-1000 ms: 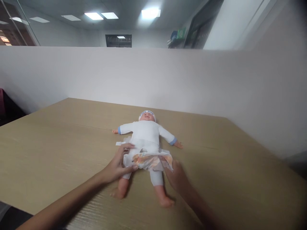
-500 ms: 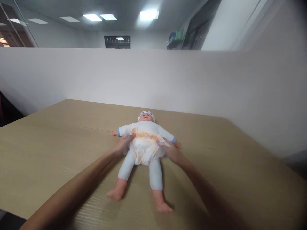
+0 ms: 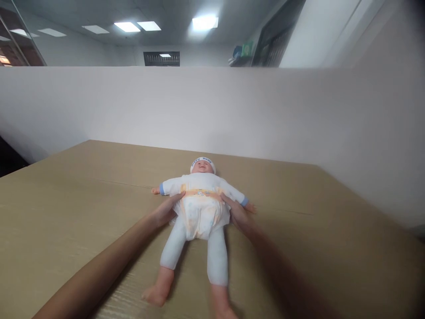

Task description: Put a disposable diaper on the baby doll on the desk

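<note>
A baby doll (image 3: 206, 180) in a white outfit with blue cuffs and a white printed headband lies on its back, legs toward me. Around its hips sits a white diaper (image 3: 201, 217) with an orange waistband. My left hand (image 3: 167, 209) grips the diaper's side at the left, thumb on the waistband's end and the other fingers mostly hidden underneath. At the opposite side my right hand (image 3: 238, 213) holds the diaper likewise, its thumb pressed on the band. The doll's arms stretch out to both sides, beyond my hands.
The doll lies on a wide tan tabletop (image 3: 83, 186). Behind the far edge rises a white partition (image 3: 159, 102). A dark object (image 3: 11, 157) stands beyond the table's left edge.
The white flap at my right hand, raised before, now lies against the diaper's front. The doll appears slightly larger and its feet lower in view.
</note>
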`<state>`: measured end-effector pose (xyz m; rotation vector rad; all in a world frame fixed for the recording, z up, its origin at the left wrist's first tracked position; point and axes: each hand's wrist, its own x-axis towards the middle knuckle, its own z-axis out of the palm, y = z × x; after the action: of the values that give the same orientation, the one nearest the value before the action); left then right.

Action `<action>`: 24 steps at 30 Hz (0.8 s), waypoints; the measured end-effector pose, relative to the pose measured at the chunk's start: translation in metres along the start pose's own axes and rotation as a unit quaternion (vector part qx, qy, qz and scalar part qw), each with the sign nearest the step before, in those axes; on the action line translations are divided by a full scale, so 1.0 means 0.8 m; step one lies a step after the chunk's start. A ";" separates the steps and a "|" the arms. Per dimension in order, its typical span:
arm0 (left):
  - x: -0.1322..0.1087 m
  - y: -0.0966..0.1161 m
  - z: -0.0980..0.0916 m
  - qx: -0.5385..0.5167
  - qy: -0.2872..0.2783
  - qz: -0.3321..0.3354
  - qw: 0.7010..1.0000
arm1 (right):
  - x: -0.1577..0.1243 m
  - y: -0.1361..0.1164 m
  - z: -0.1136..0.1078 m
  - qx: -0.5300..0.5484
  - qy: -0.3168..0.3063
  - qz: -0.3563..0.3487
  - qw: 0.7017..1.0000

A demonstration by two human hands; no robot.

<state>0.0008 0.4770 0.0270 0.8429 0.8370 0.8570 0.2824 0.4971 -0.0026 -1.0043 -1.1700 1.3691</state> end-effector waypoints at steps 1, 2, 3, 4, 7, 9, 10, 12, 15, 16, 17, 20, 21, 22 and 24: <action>-0.001 0.001 0.001 0.003 0.002 0.000 1.000 | 0.000 -0.001 0.000 -0.003 0.002 0.001 1.000; -0.002 0.002 0.001 0.008 0.004 0.001 1.000 | 0.000 -0.002 0.000 -0.010 0.005 0.003 1.000; -0.003 0.003 0.001 0.014 0.008 0.002 1.000 | 0.000 -0.003 -0.001 -0.019 0.007 0.006 1.000; -0.004 0.004 0.001 0.021 0.012 0.004 1.000 | -0.001 -0.006 -0.001 -0.029 0.008 0.007 1.000; -0.006 0.006 0.001 0.042 0.025 0.009 0.999 | -0.005 -0.016 -0.003 -0.075 0.007 0.005 0.997; -0.007 0.007 0.001 0.058 0.028 0.021 0.998 | -0.008 -0.023 -0.006 -0.119 0.004 -0.004 0.993; -0.007 0.008 0.002 0.068 0.028 0.028 0.997 | -0.010 -0.026 -0.009 -0.143 0.005 -0.009 0.990; -0.008 0.009 0.003 0.085 0.027 0.037 0.995 | -0.013 -0.033 -0.015 -0.195 0.017 -0.021 0.980; -0.008 0.010 0.004 0.087 0.030 0.032 0.995 | -0.023 -0.046 -0.021 -0.264 0.069 -0.047 0.961; -0.008 0.009 0.004 0.084 0.029 0.031 0.996 | -0.028 -0.052 -0.019 -0.287 0.096 -0.063 0.951; -0.007 0.009 0.003 0.079 0.028 0.031 0.996 | -0.035 -0.059 -0.014 -0.317 0.126 -0.089 0.936; -0.005 0.007 0.002 0.062 0.029 0.036 0.997 | -0.060 -0.082 0.016 -0.427 0.174 -0.211 0.862; -0.005 0.006 0.002 0.057 0.033 0.038 0.997 | -0.068 -0.087 0.029 -0.448 0.158 -0.245 0.845; -0.004 0.005 0.003 0.054 0.034 0.040 0.997 | -0.074 -0.090 0.041 -0.457 0.126 -0.264 0.840; -0.004 0.005 0.004 0.052 0.031 0.045 0.997 | -0.081 -0.087 0.060 -0.455 0.048 -0.269 0.847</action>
<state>0.0010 0.4751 0.0323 0.9548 0.9098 0.9294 0.2557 0.4264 0.0731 -1.2129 -1.9020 0.2570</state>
